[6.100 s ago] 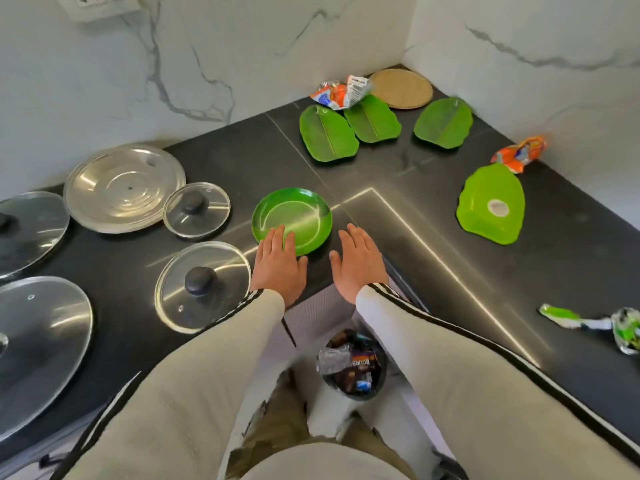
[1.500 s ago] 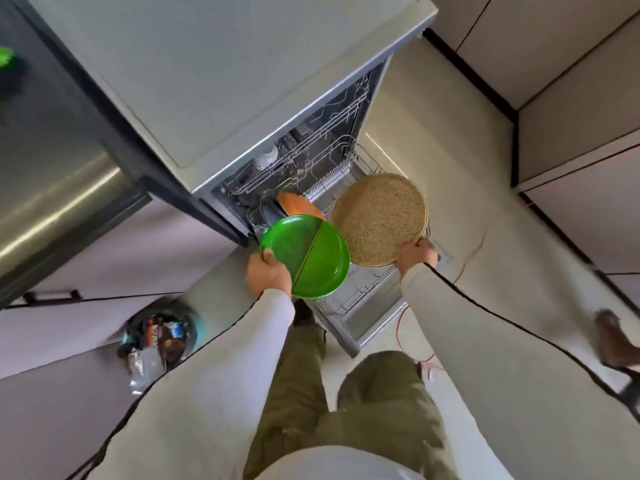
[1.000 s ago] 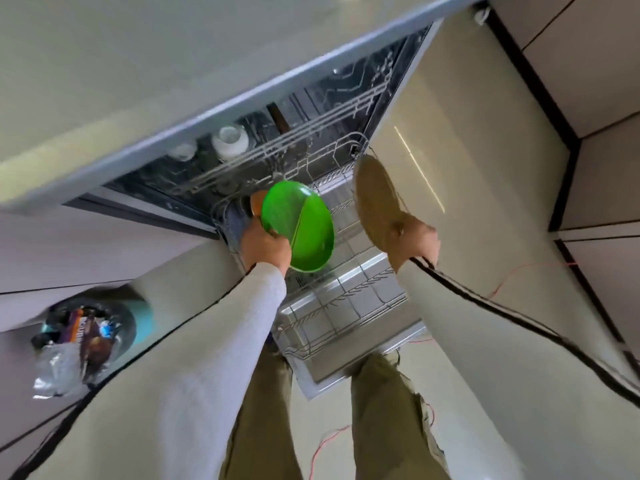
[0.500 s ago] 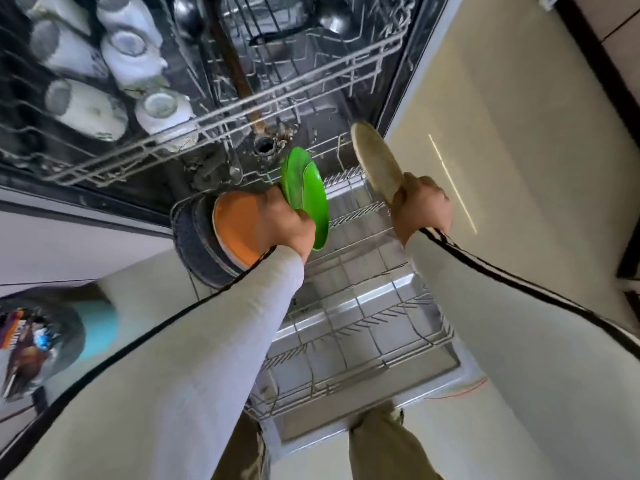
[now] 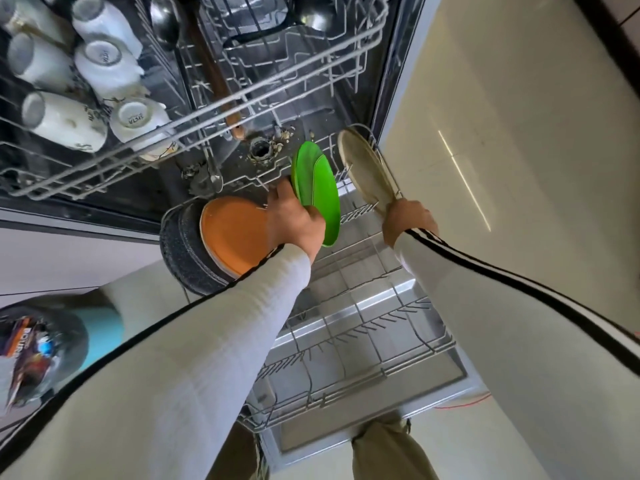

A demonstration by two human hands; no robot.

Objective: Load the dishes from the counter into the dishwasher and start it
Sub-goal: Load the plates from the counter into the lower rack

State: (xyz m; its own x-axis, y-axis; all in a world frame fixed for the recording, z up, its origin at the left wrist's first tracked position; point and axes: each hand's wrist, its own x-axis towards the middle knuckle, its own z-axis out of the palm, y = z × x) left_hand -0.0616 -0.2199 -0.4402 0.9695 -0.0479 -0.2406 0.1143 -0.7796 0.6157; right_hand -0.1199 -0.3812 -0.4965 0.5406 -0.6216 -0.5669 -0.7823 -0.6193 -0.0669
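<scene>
I look down into the open dishwasher (image 5: 388,81) with both arms reaching in. My left hand (image 5: 294,220) grips the green plate (image 5: 317,188) by its lower edge, with the fingers curled round the rim. The plate stands on edge over the back part of the pulled-out lower rack (image 5: 363,341). I cannot tell whether its edge sits between the tines or hangs just above them.

My right hand (image 5: 408,220) grips the beige plate (image 5: 363,168) at its near rim. That plate is also on edge, tilted, and lies along the right rear corner of the lower rack, just beside the green one. The two plates are apart, with a strip of rack wire showing between them.

Just left of my left hand an orange plate (image 5: 235,233) stands on edge in the rack. It leans against a dark speckled pan (image 5: 183,258) behind it. The front half of the lower rack shows bare tines.

Above, the upper rack (image 5: 242,95) carries white cups (image 5: 100,64) turned upside down on its left side and a ladle (image 5: 311,15) further back. At the lower left a bin (image 5: 38,344) holds wrappers.
</scene>
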